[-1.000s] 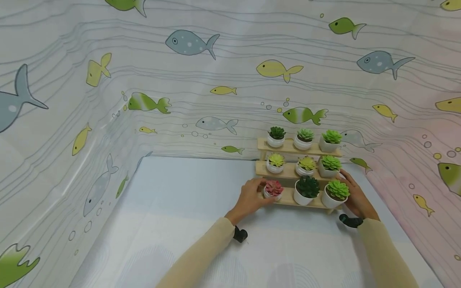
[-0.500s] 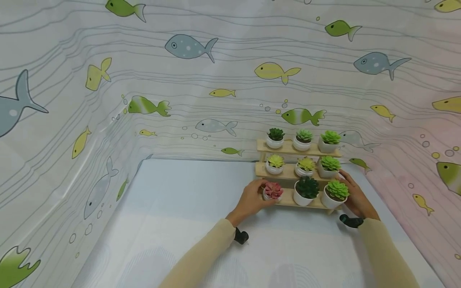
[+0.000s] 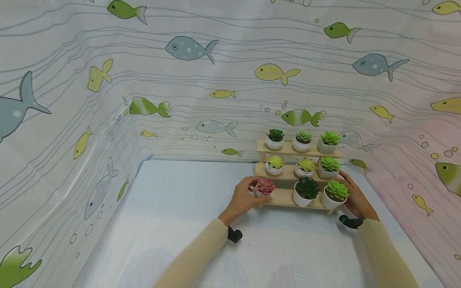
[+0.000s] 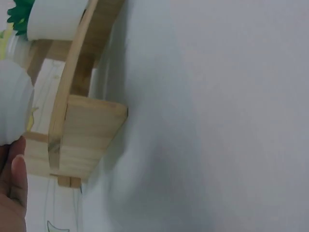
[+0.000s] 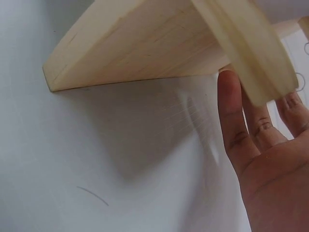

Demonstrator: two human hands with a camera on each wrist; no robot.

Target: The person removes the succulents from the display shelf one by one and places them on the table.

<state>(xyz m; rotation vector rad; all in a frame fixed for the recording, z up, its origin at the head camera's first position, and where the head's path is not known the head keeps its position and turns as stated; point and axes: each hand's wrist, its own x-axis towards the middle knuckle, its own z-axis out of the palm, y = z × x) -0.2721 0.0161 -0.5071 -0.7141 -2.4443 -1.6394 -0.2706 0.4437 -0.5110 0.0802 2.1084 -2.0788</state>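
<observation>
In the head view, my left hand (image 3: 242, 200) grips a small potted succulent (image 3: 265, 187) with red-pink leaves, at the left end of the bottom shelf. The left wrist view shows its white pot (image 4: 13, 104) raised off the shelf edge (image 4: 60, 116), fingers against its side. My right hand (image 3: 354, 198) rests at the right end of the three-tier wooden plant stand (image 3: 284, 197). In the right wrist view, its fairly straight fingers reach up behind the end of a shelf board (image 5: 256, 53), tips partly hidden.
A dark green potted plant (image 3: 306, 192) and a bright green one (image 3: 335, 195) share the bottom shelf. More potted succulents fill the middle shelf (image 3: 284, 171) and top shelf (image 3: 288, 148). Fish-patterned sheeting (image 3: 201, 92) rises behind the pale table surface (image 3: 191, 192).
My left hand has shifted the red-pink succulent leftward along the bottom shelf, widening the gap to the dark green plant. The right hand stays put at the stand's end.
</observation>
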